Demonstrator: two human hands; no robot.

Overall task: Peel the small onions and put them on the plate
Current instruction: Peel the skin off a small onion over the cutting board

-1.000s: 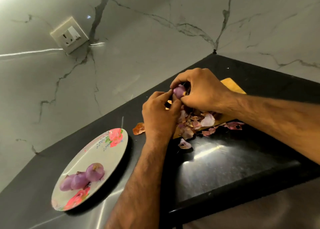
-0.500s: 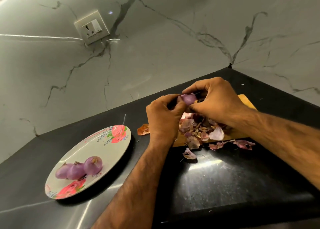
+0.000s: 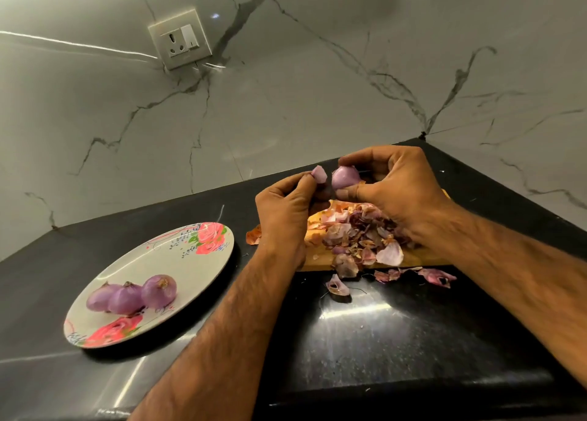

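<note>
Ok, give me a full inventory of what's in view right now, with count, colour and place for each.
peeled onions: three, purple, touching in a row on the plate's near half
plate: one, white with pink flowers, on the counter at left
onion in hand: one, purple, above the board
peel piece: one, pale purple, just left of that onion
peel pile: many scraps, purple and tan, on the board, some on the counter
cutting board: one, wooden, partly hidden
counter: black, glossy
wall socket: one, white, on the marble wall
left hand: grip on the peel piece
right hand: grip on the onion in hand
</note>
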